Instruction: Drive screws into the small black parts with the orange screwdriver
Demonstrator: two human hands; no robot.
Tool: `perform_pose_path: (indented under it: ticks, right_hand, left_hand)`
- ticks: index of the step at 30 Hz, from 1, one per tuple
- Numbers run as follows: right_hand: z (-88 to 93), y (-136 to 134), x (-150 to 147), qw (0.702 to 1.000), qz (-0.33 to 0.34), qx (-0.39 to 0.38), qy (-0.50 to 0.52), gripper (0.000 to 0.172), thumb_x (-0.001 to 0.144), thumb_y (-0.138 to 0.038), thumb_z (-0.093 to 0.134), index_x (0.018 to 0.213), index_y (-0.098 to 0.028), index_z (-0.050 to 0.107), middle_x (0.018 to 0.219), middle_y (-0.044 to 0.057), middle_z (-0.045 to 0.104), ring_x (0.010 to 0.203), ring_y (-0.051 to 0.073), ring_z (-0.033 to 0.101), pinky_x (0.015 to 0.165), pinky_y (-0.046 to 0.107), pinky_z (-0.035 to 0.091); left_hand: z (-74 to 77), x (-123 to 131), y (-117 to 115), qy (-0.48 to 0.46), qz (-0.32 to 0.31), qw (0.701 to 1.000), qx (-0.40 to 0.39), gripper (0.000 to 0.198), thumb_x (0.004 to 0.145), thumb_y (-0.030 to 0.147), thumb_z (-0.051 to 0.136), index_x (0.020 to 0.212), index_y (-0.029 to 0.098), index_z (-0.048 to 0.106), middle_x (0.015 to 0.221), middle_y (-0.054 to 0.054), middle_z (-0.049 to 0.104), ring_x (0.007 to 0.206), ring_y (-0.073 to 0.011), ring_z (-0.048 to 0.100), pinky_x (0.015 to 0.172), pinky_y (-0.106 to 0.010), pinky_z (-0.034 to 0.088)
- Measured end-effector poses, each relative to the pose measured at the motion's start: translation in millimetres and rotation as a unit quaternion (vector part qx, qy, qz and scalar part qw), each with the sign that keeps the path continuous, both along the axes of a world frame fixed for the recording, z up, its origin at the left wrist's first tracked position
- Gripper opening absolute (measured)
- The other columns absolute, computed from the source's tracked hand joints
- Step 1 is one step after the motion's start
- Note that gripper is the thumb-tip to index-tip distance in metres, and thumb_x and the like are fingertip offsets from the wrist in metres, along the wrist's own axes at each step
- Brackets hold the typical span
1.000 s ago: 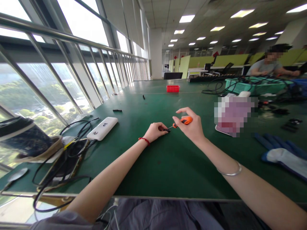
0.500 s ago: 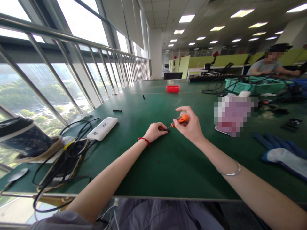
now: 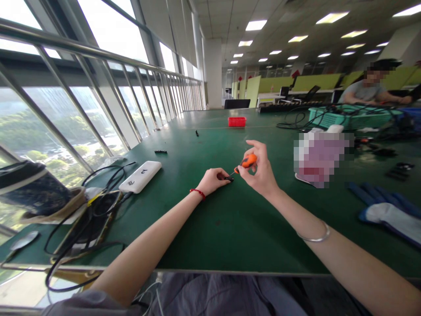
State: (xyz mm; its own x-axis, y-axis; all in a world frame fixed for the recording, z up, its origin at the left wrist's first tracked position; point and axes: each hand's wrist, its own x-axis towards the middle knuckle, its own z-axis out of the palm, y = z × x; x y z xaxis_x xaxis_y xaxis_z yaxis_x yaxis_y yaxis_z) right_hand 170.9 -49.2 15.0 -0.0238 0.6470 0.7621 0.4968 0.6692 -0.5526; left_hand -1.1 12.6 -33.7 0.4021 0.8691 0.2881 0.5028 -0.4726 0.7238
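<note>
My left hand (image 3: 213,179) rests on the green table (image 3: 230,228), fingers pinched round a small black part (image 3: 229,178). My right hand (image 3: 258,171) grips a short orange-handled screwdriver (image 3: 246,162), tilted with its handle up to the right. The metal tip touches the black part between the two hands. A red cord circles my left wrist and a silver bangle my right forearm.
A white power bank (image 3: 140,176) and tangled black cables (image 3: 88,215) lie at the left beside a bag. Blue-and-white gloves (image 3: 384,210) lie at the right. A red box (image 3: 237,121) stands far back. Another person sits at the far right behind a green basket (image 3: 348,117).
My right hand has turned the screwdriver so its handle rose and tilted more upright; the fingers shifted on it. My left hand has stayed where it was.
</note>
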Motion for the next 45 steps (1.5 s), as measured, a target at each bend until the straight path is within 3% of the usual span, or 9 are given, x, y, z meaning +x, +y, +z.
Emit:
perform_pose_path:
  ticks: [6,11,14,16,20,26,29,40,45]
  right_hand:
    - [4.5,-4.9,0.1,0.997,-0.002,-0.054,-0.047,0.013,0.077,-0.032,0.055,0.081,-0.020,0.058,0.051,-0.006,0.046,0.046,0.009,0.044,0.053,0.023,0.037]
    - [2.5,-0.4,2.5,0.998,0.014,-0.058,-0.018,0.033,0.070,-0.027,0.060,0.102,-0.020,0.056,0.063,-0.004,0.055,0.050,0.010,0.048,0.052,0.023,0.039]
    - [4.2,2.8,5.7,0.996,0.031,-0.081,-0.035,0.014,0.076,-0.032,0.056,0.077,-0.020,0.062,0.060,-0.002,0.059,0.055,0.012,0.054,0.055,0.024,0.041]
    - [6.7,5.0,9.6,0.997,0.041,-0.058,-0.018,0.022,0.081,-0.033,0.052,0.066,-0.019,0.061,0.062,0.000,0.063,0.060,0.013,0.058,0.060,0.024,0.043]
    - [0.8,15.9,19.3,1.000,-0.009,-0.008,0.020,0.022,0.083,-0.037,0.052,0.073,-0.020,0.062,0.071,0.002,0.066,0.067,0.014,0.059,0.063,0.025,0.044]
    - [-40.5,41.6,23.9,0.986,0.008,-0.118,-0.120,0.020,0.078,-0.042,0.060,0.082,-0.024,0.064,0.087,0.001,0.068,0.078,0.018,0.062,0.073,0.030,0.046]
    - [-50.7,46.4,22.2,0.981,0.046,-0.126,-0.141,0.019,0.076,-0.039,0.062,0.089,-0.024,0.064,0.095,0.002,0.067,0.083,0.019,0.062,0.074,0.031,0.047]
    - [-48.5,46.1,26.4,0.977,0.059,-0.115,-0.172,0.014,0.078,-0.030,0.060,0.090,-0.024,0.065,0.094,0.003,0.066,0.083,0.018,0.062,0.073,0.030,0.047]
    - [-48.1,45.9,28.1,0.969,0.075,-0.117,-0.203,0.016,0.078,-0.031,0.061,0.091,-0.023,0.066,0.093,0.003,0.066,0.080,0.017,0.062,0.071,0.029,0.046]
  left_hand:
    - [0.0,-0.6,0.4,0.004,-0.002,1.000,-0.006,0.014,0.067,0.023,0.069,0.078,0.013,0.068,0.067,-0.001,0.064,0.061,-0.0109,0.055,0.059,-0.022,0.044]
    - [-0.7,-0.6,0.9,-0.004,-0.003,1.000,-0.003,0.015,0.066,0.023,0.069,0.078,0.013,0.067,0.067,-0.001,0.064,0.061,-0.0110,0.055,0.058,-0.022,0.045]
    - [-1.2,-0.4,1.1,-0.006,-0.010,1.000,-0.010,0.015,0.067,0.023,0.069,0.078,0.013,0.067,0.067,-0.001,0.064,0.061,-0.0114,0.056,0.059,-0.022,0.046]
    - [-1.3,-0.5,1.2,-0.008,-0.014,1.000,-0.008,0.015,0.068,0.024,0.068,0.079,0.014,0.066,0.067,-0.001,0.064,0.062,-0.0114,0.056,0.060,-0.022,0.046]
    - [-0.6,-1.1,0.7,-0.028,-0.010,0.999,0.014,0.015,0.068,0.023,0.067,0.080,0.014,0.065,0.068,0.000,0.063,0.062,-0.0112,0.056,0.061,-0.023,0.046]
    - [1.2,1.7,-1.9,-0.104,0.013,0.993,0.054,0.015,0.070,0.026,0.067,0.079,0.014,0.063,0.076,-0.003,0.066,0.069,-0.0131,0.059,0.071,-0.027,0.049]
    - [1.2,4.4,-3.1,-0.123,0.011,0.990,0.060,0.016,0.070,0.027,0.068,0.078,0.014,0.062,0.078,-0.003,0.066,0.072,-0.0143,0.061,0.074,-0.029,0.050]
    - [5.7,4.4,-7.3,-0.067,-0.011,0.997,0.033,0.020,0.073,0.033,0.066,0.082,0.014,0.068,0.084,-0.005,0.070,0.078,-0.0150,0.062,0.079,-0.028,0.049]
    - [1.1,-1.7,-0.1,-0.081,-0.047,0.995,-0.022,0.024,0.071,0.034,0.068,0.080,0.012,0.071,0.082,-0.006,0.072,0.076,-0.0164,0.065,0.077,-0.028,0.051]
